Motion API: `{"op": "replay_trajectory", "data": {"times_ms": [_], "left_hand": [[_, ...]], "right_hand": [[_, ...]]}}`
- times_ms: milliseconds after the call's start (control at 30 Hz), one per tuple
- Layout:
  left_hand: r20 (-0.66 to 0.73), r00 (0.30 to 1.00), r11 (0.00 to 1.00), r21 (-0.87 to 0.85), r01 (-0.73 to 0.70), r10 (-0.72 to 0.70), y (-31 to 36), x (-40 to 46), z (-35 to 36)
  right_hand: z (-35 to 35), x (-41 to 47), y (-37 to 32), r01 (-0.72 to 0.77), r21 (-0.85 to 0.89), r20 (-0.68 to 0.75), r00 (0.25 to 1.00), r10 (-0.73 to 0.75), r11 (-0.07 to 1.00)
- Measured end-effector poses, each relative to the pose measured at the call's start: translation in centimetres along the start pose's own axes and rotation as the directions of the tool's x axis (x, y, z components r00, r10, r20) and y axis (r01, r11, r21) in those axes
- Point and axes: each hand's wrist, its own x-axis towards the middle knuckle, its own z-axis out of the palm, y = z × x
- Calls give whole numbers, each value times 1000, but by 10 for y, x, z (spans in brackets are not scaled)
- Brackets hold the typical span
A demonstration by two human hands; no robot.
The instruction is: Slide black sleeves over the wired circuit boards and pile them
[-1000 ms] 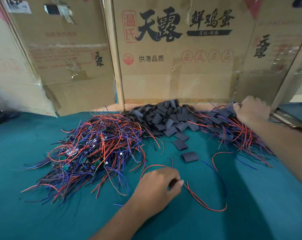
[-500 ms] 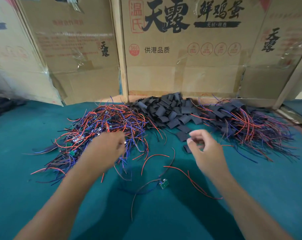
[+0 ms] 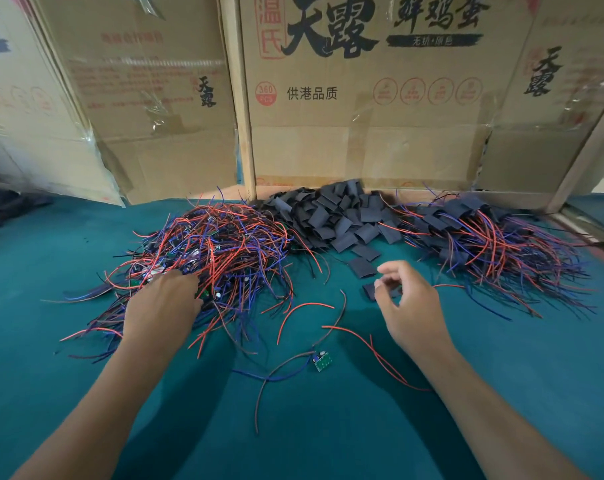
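A loose green circuit board (image 3: 322, 362) with red and blue wires lies between my hands, nearer me. My left hand (image 3: 162, 306) digs into the tangled pile of wired boards (image 3: 210, 251) — whether it grips anything, I cannot tell. My right hand (image 3: 409, 306) hovers, fingers loosely curled, over a black sleeve (image 3: 371, 291).

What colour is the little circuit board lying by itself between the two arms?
Green, with small components on it. The lone circuit board shows in the head view.
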Motion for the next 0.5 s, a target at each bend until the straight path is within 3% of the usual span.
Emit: {"op": "replay_trajectory", "data": {"times_ms": [133, 300, 400, 500], "left_hand": [[18, 999, 998, -60, -29, 30, -6, 0, -24], [-180, 977, 876, -445, -186, 116, 7, 0, -72], [-302, 945, 684, -662, -305, 128, 27, 1, -99], [-272, 953, 305, -904, -301, 133, 57, 6, -105]], "right_hand": [[1, 0, 2, -16, -15, 13, 1000, 16, 1000], [3, 0, 3, -37, -4, 44, 998, 37, 999], [7, 0, 3, -35, -5, 38, 999, 35, 999], [7, -1, -2, -20, 20, 24, 1000, 20, 1000]]}}
